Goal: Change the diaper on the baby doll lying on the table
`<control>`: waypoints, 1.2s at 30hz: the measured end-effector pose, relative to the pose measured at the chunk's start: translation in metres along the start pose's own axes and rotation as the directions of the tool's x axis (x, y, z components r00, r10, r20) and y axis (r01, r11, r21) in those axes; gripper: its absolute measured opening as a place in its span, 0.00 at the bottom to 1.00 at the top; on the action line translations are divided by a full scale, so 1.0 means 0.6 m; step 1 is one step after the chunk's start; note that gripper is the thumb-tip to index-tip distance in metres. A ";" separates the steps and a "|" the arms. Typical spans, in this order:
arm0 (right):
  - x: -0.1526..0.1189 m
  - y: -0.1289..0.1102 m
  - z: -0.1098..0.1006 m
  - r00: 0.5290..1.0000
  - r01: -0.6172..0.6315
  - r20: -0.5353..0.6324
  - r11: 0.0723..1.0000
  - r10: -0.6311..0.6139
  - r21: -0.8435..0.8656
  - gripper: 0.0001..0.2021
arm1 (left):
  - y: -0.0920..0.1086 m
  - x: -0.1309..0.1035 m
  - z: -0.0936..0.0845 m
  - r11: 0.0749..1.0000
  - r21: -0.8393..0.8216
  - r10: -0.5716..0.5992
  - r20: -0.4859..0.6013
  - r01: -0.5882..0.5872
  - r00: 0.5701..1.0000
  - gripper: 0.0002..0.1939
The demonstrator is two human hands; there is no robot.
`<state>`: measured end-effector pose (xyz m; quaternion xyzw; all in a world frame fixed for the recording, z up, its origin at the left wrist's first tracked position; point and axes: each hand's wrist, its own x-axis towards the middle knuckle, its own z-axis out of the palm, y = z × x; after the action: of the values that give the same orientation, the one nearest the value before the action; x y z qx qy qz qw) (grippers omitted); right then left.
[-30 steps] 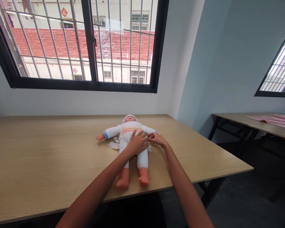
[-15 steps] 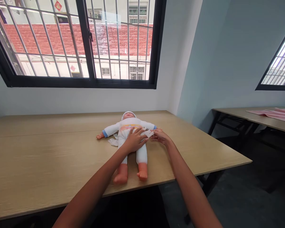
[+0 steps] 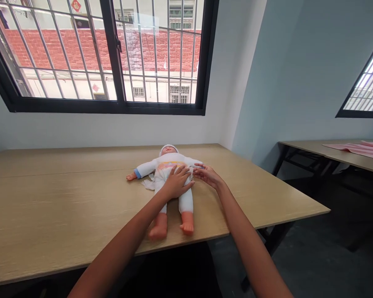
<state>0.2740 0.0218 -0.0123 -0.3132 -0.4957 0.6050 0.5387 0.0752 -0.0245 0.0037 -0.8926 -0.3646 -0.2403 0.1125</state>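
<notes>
Our left hand (image 3: 176,182) lies spread on the doll (image 3: 172,158), lengthwise up the frame's centre; our right hand (image 3: 206,174), half-curled, grip unclear, is nearer its frame-right hip.

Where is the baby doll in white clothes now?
In the head view, the doll lies on the light wooden table, just below centre, under the left hand.

From my station I saw a bright, barred window (image 3: 110,49) above the wooden table (image 3: 65,207), a blue-grey wall (image 3: 304,74) rightward holding a second window (image 3: 368,87), another table (image 3: 313,147) and dark floor (image 3: 323,265).
</notes>
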 end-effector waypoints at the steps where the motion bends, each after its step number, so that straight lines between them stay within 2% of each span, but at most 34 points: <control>1: -0.001 0.001 0.001 1.000 0.008 0.022 1.000 -0.008 -0.011 0.18 | 0.000 0.000 0.000 1.000 -0.002 -0.001 0.005 0.001 1.000 0.20; 6: 0.004 0.010 0.003 0.999 0.017 0.048 0.994 -0.012 -0.103 0.25 | -0.001 0.001 0.001 1.000 -0.011 -0.009 0.008 0.010 1.000 0.18; 12: 0.016 0.028 0.009 0.999 0.050 0.020 0.980 -0.047 -0.191 0.24 | 0.000 0.000 0.000 1.000 -0.025 -0.004 -0.013 0.004 1.000 0.16; 20: 0.014 0.020 0.008 0.972 0.115 -0.195 0.988 -0.134 -0.106 0.19 | 0.001 -0.002 -0.004 0.999 -0.037 0.031 -0.028 -0.032 0.999 0.13; 27: 0.009 0.013 0.024 0.986 0.154 -0.075 0.988 -0.151 0.026 0.15 | -0.001 -0.001 0.002 0.999 -0.037 0.007 -0.027 -0.008 1.000 0.19; 29: 0.008 0.013 0.025 0.983 0.172 -0.072 0.983 -0.168 0.059 0.13 | -0.002 0.001 0.004 0.999 -0.040 -0.014 -0.026 0.013 1.000 0.20; 32: 0.007 0.014 0.023 0.980 0.187 -0.071 0.982 -0.185 0.020 0.17 | -0.002 0.002 0.003 0.998 -0.042 -0.042 -0.010 0.041 0.999 0.21; 36: 0.010 0.018 0.022 0.986 0.168 -0.005 0.979 -0.169 -0.116 0.23 | -0.003 0.003 0.002 0.996 -0.080 -0.051 -0.027 0.049 0.998 0.22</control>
<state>0.2567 0.0247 -0.0174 -0.3051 -0.5504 0.5252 0.5728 0.0755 -0.0218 0.0038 -0.8833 -0.3755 -0.2702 0.0763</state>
